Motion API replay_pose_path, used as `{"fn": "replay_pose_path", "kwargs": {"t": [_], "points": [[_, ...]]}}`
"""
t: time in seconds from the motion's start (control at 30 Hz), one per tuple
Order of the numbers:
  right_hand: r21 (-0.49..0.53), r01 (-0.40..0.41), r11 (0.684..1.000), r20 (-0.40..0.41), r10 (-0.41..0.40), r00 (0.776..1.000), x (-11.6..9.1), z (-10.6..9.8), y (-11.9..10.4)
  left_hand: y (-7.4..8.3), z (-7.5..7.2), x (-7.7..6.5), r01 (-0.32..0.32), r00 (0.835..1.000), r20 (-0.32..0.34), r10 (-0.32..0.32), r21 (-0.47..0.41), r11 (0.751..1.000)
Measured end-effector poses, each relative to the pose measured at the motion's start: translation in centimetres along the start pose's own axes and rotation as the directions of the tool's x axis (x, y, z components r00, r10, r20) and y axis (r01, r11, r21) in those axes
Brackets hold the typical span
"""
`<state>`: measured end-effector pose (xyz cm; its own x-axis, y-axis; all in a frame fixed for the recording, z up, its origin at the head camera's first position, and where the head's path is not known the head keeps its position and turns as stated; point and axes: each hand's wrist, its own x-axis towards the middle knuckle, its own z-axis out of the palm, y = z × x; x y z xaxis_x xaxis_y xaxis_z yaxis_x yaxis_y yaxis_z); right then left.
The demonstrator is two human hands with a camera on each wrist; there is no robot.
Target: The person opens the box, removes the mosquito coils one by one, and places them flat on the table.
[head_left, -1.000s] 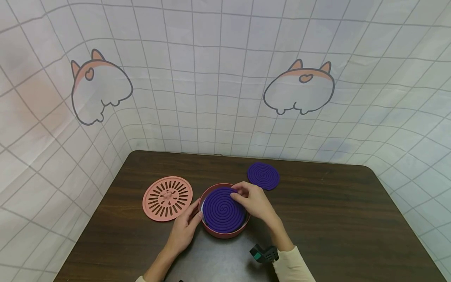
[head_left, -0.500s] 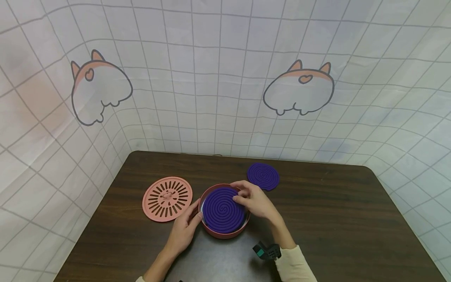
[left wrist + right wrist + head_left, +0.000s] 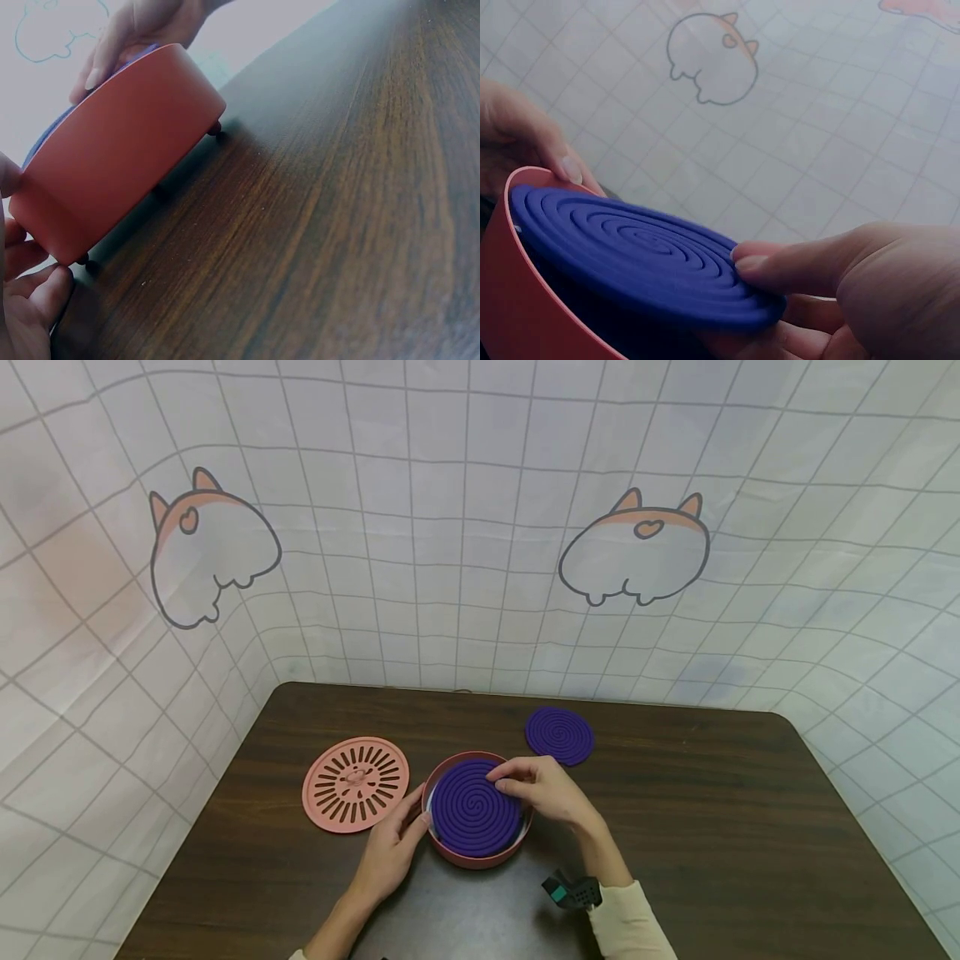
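While two hands work at a round red box [image 3: 474, 863], one of two purple spiral coils stands partly above its rim and the other lies apart on a dark wood-grain table [image 3: 712, 818]. Set well in from the far edge, the box stands on small dark feet [image 3: 215, 129], three of them showing in the left wrist view. The left hand [image 3: 390, 847] grips the box's left wall, its thumb at the rim and its fingers on the outside. The right hand [image 3: 543, 789] pinches the right edge of the held coil [image 3: 475, 806], thumb above and fingers curled beneath. From the right wrist, that coil looks tilted, with a dark gap between it and the box wall. Nearer the table's far edge, right of the box, the spare coil [image 3: 558, 737] lies flat. One pink slotted lid [image 3: 356, 785] lies toward the table's left edge, just beside the left hand. Tabletop stretches from the right forearm to the right edge; a narrower strip runs between box and far edge. A black device [image 3: 572, 891] sits at the right wrist, by a cream sleeve [image 3: 628, 922]. Behind the far edge hangs a white gridded curtain [image 3: 450, 568] bearing two corgi drawings [image 3: 635, 556].
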<state>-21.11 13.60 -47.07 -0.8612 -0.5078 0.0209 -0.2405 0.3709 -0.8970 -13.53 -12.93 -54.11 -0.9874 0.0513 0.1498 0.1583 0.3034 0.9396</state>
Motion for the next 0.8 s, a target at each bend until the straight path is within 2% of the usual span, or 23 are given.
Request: {"fn": "replay_pose_path", "kwargs": {"t": [0.13,0.43,0.6,0.8], "points": [[0.028,-0.010,1.000,-0.004,0.011,1.000,0.01,0.07,0.28,-0.11,0.04,0.02,-0.011,1.000,-0.003,0.011,0.009,1.000],[0.078,-0.025,0.997,-0.012,0.026,1.000,-0.02,0.06,0.67,-0.12,0.07,0.10,0.015,1.000,0.005,-0.015,-0.005,1.000],[0.098,-0.021,0.995,-0.029,0.024,0.999,-0.24,-0.14,0.64,-0.23,0.11,0.08,-0.006,1.000,0.005,0.006,-0.009,1.000],[0.143,-0.038,0.989,-0.059,0.046,0.997,-0.28,-0.19,0.59,-0.19,0.06,0.10,0.011,1.000,0.009,-0.011,-0.023,1.000]]}}
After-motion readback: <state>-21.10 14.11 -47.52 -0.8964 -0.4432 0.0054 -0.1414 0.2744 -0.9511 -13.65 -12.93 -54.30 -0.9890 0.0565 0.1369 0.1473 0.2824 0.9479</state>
